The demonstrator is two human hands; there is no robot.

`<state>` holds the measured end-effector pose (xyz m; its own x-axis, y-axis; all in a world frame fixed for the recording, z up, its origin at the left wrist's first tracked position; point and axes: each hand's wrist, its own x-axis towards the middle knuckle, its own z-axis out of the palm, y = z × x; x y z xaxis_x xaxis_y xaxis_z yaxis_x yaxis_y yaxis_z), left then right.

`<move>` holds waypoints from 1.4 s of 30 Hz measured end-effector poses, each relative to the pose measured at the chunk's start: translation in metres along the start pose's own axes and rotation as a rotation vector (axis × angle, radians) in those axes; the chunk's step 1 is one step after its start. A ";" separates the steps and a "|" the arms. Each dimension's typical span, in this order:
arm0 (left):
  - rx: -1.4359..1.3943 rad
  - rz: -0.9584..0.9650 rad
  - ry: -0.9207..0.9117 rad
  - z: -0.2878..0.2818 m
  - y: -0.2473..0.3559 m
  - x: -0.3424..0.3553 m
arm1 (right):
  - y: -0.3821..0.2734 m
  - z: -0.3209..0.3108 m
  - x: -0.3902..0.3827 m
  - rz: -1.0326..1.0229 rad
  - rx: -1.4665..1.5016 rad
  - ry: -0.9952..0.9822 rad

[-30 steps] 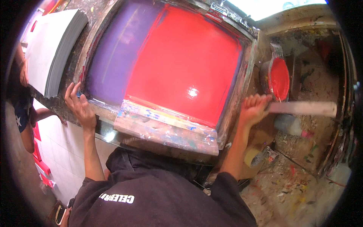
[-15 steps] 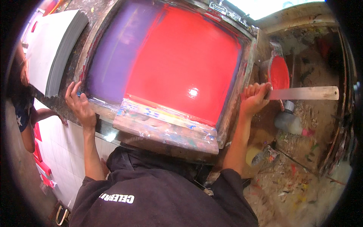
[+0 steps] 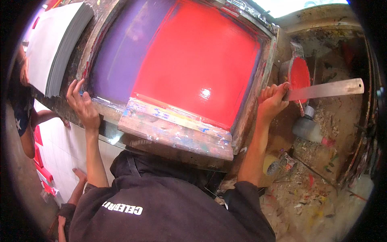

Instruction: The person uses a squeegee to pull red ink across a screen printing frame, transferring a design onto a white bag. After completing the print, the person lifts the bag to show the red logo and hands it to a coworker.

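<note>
My left hand (image 3: 82,103) is open, fingers apart and slightly bent, at the near-left corner of a screen frame (image 3: 85,68). Inside the frame, wet red ink (image 3: 193,60) covers most of the mesh beside a purple band (image 3: 117,60). A paint-stained wooden squeegee (image 3: 173,139) lies across the frame's near side, between my hands. My right hand (image 3: 272,101) is closed on one end of a long, flat metal strip (image 3: 326,88), which extends rightward over a container of red ink (image 3: 299,74) with a thin stick in it.
A white stack of sheets (image 3: 52,48) lies left. Other people's hands and limbs (image 3: 24,68) show along the left, over white sheets (image 3: 60,157) with red pieces. A grey bottle (image 3: 302,129) and tape roll (image 3: 272,165) lie right on a stained surface.
My right hand and the metal strip have moved up, toward the ink container. My left hand is slightly higher in view, fingers still apart. Another person's bare arm has appeared at lower left.
</note>
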<state>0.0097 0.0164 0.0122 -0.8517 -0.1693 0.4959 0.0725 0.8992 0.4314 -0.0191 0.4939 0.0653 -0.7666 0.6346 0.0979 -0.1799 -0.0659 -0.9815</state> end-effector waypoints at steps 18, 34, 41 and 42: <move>0.016 0.001 -0.031 0.000 0.002 0.000 | -0.002 -0.002 -0.006 -0.047 0.035 -0.046; -0.021 0.063 0.009 -0.003 0.008 0.006 | 0.002 -0.016 -0.015 0.013 -0.068 -0.016; -0.035 0.033 -0.002 -0.005 0.010 0.001 | 0.007 -0.040 -0.027 0.033 -0.245 0.014; -0.034 0.019 -0.016 -0.006 0.011 0.001 | 0.006 -0.045 -0.034 0.022 -0.258 0.017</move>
<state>0.0126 0.0240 0.0217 -0.8583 -0.1459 0.4920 0.1057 0.8879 0.4478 0.0337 0.5058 0.0485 -0.7574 0.6485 0.0758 0.0010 0.1173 -0.9931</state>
